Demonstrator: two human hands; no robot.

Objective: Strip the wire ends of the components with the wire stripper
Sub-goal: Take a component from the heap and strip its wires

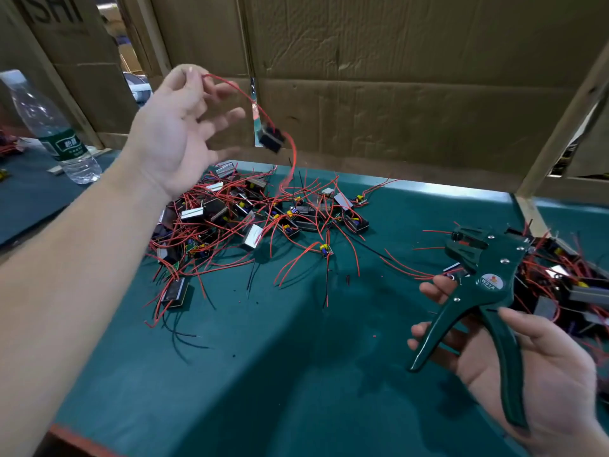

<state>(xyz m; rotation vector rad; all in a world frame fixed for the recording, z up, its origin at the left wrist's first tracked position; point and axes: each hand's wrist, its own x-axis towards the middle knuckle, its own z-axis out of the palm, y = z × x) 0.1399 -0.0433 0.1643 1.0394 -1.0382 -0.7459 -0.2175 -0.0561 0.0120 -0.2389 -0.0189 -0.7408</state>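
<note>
Single view, head-mounted, wide-angle. It looks forward and down across the table (296, 374), from the near edge toward the cardboard wall (395, 94) closing the far side. Range is close, at arm's length. The left forearm enters from the lower left corner, with the left hand (178, 127) high in frame. The right hand (543, 374) sits low at the right margin (wrist cut off by the border). The table's far edge slopes down to the right across the frame, and straight edges bow near the borders.
</note>
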